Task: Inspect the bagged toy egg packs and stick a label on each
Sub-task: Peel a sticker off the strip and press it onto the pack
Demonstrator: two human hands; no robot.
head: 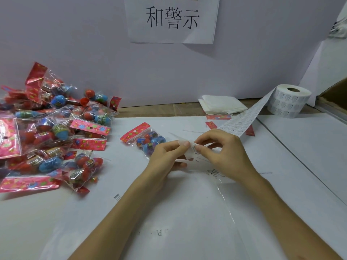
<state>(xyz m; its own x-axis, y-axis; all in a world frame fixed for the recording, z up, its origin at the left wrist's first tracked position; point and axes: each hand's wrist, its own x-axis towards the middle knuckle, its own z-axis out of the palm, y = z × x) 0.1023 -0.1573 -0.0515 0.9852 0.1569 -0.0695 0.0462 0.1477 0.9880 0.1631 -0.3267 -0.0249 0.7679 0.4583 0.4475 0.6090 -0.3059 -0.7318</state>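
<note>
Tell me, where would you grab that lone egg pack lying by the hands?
Probably by its red header card, pinched from the far left side: it lies flat and juts clear, while the lumpy egg end tucks behind the left hand.

Single pack point(143, 140): clear bag, red floral header, blue and red eggs, flat on table point(93, 212). Pile point(50, 128) of packs at left. Label point(194, 148) pinched between left hand point(165, 154) and right hand point(221, 149).

Glossy clear plastic egg packs point(56, 128); matt paper label roll point(289, 100).
</note>
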